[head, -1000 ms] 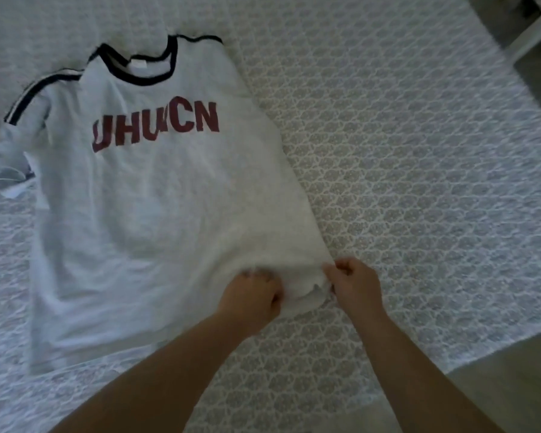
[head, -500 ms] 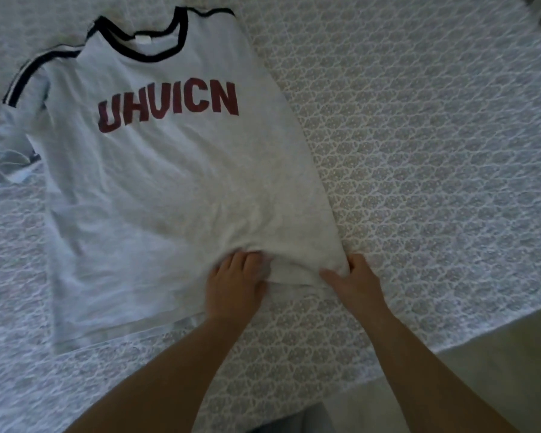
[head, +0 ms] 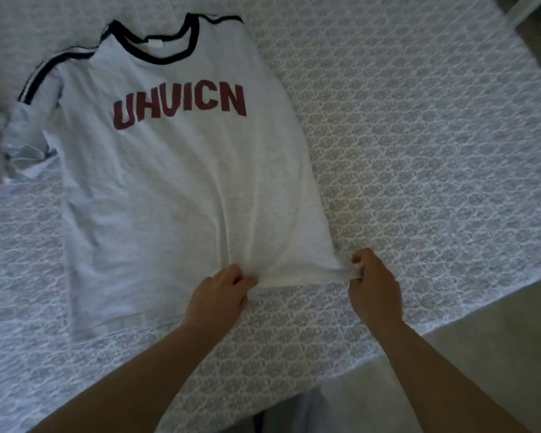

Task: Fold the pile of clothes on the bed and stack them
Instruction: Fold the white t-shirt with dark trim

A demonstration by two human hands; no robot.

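The bed (head: 419,151), covered in a lace-patterned spread, carries all items; its near edge runs diagonally across the lower right of the view.

The shirt (head: 175,182) lies face up on the left half of the bed, collar toward the far edge, hem toward the near edge. It is light grey with a dark collar, a striped shoulder and red lettering. Its right side appears already folded under, which gives a straight right edge; the left sleeve remains spread. This orientation keeps the hem within reach for the next fold.

More clothes (head: 16,145) lie bunched at the left edge of the bed, just beside the left sleeve; their details cannot be made out.

The left hand (head: 216,298) pinches the hem near its middle, fingers curled on the fabric. The right hand (head: 374,285) grips the hem's right corner, cloth bunched between its fingers. The two grips stand apart along the hem, holding that stretch taut. Judgement: the hold prepares the hem to be lifted toward the collar.
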